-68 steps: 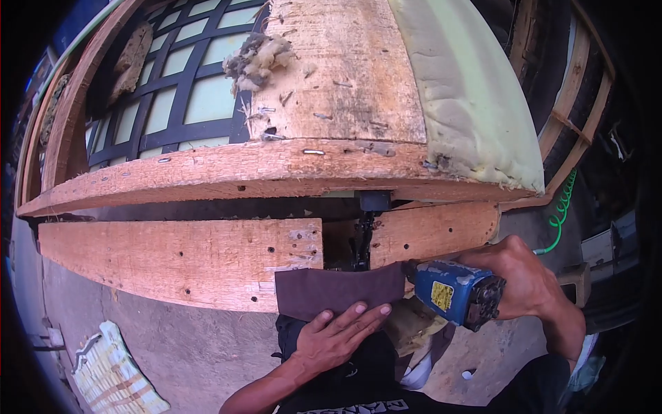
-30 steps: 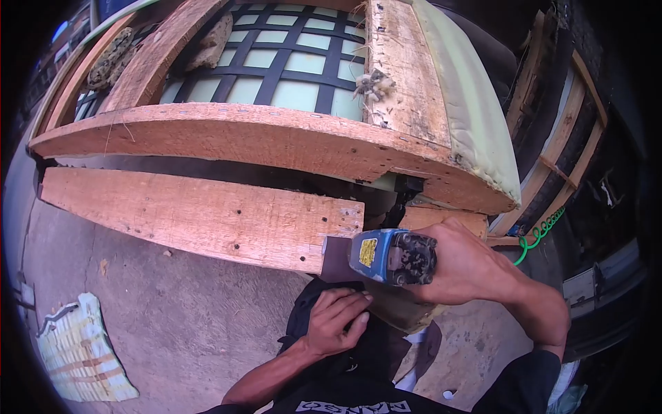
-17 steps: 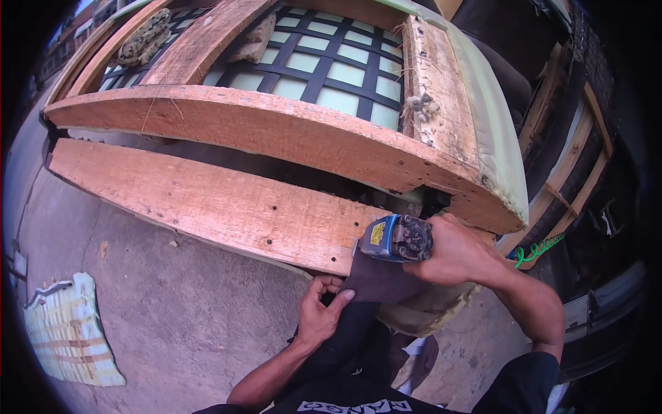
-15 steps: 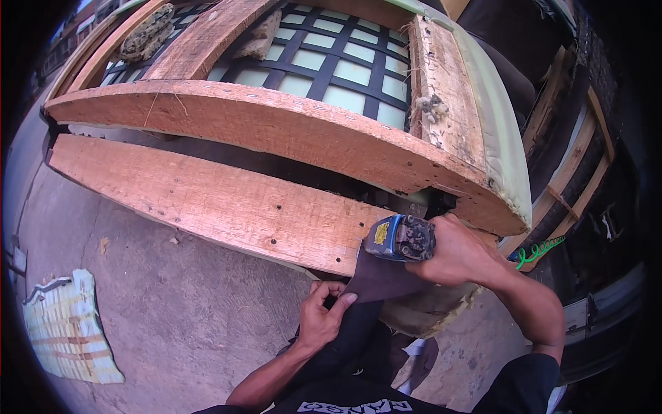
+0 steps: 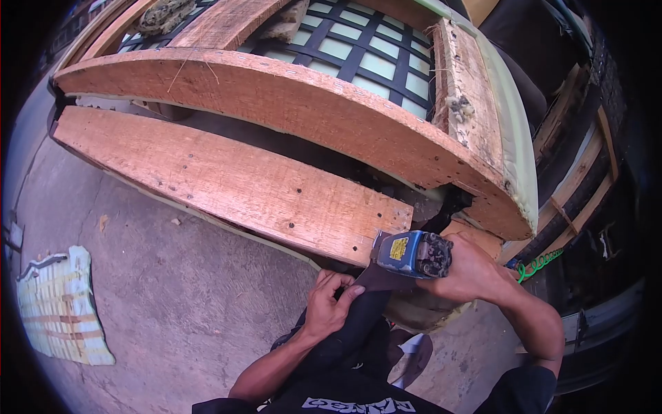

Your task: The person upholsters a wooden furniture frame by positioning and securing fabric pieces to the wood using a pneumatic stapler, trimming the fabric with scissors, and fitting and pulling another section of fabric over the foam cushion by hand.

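My right hand [image 5: 470, 268] grips a blue staple gun [image 5: 408, 253] with a yellow label. The gun's nose is at the right end of a long wooden board [image 5: 234, 172], over dark fabric [image 5: 380, 278] there. Whether its tip touches cannot be made out. Just left of the gun, my left hand [image 5: 327, 303] pinches the edge of that fabric between thumb and fingers, below the board's lower edge. Dark screw heads dot the board near this end. The gun's handle is mostly hidden by my right hand.
Beyond the board rises a curved wooden rail [image 5: 296, 96] of a furniture frame with black woven webbing [image 5: 345, 50] and pale green foam [image 5: 514, 131]. A green coiled hose [image 5: 541, 265] lies right of my wrist. A foam scrap [image 5: 63, 307] lies on the concrete floor [image 5: 179, 276].
The whole frame and board sit further right and higher in view. The staple gun's nose has shifted down toward the board's corner. Both hands keep their holds.
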`<act>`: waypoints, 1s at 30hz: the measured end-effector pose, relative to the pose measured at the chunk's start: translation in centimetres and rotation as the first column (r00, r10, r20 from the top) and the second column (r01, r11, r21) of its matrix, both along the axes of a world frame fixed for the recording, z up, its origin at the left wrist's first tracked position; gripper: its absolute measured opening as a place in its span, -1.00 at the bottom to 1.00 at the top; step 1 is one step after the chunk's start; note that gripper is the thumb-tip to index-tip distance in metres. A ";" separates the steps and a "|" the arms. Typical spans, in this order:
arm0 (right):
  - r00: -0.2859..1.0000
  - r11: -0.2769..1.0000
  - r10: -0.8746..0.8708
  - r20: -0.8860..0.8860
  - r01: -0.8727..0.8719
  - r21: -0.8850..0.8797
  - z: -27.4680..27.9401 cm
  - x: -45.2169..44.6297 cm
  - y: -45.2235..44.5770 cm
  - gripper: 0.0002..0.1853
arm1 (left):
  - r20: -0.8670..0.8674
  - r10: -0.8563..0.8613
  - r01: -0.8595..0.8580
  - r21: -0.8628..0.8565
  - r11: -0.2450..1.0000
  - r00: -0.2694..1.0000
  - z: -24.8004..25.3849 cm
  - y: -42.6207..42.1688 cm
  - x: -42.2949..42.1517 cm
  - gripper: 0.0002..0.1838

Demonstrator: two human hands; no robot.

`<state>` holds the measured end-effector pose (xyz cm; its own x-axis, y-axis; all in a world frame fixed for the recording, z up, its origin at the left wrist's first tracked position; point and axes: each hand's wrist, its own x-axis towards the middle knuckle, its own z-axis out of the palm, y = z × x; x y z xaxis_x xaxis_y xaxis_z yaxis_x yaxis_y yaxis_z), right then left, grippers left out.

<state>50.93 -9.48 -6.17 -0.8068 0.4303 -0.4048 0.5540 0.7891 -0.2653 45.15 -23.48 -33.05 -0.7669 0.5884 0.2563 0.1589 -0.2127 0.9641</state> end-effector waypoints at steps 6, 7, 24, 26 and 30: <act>0.998 0.998 -0.042 -0.043 0.044 0.055 0.4 3.0 1.5 -0.66 | 0.031 -0.029 0.030 -0.023 0.999 0.999 0.1 0.0 0.0 -0.78; 0.993 0.997 -0.033 -0.116 0.041 0.071 0.0 4.2 2.1 -0.66 | 0.033 -0.031 0.031 -0.019 0.999 0.999 0.2 0.0 -0.1 -0.78; 0.998 0.998 -0.057 -0.006 0.056 -0.033 -0.1 2.7 1.0 -0.65 | -0.037 -0.155 0.152 -0.071 0.986 0.987 0.5 1.0 -0.1 -0.78; 0.986 0.999 -0.024 -0.166 0.019 -0.036 -0.9 5.3 1.7 -0.66 | -0.010 -0.175 0.175 -0.003 0.985 0.985 1.3 0.4 0.0 -0.77; 0.819 0.997 -0.058 -0.571 0.071 0.001 -4.8 14.1 0.9 -0.59 | 0.335 -0.268 0.233 0.140 0.962 0.903 1.8 0.8 1.1 -0.68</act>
<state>65.05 -8.57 -10.93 -0.8607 0.4925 0.1294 0.3583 0.7662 -0.5334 46.24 -22.66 -31.27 -0.6479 0.7590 0.0645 -0.2528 -0.2942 0.9217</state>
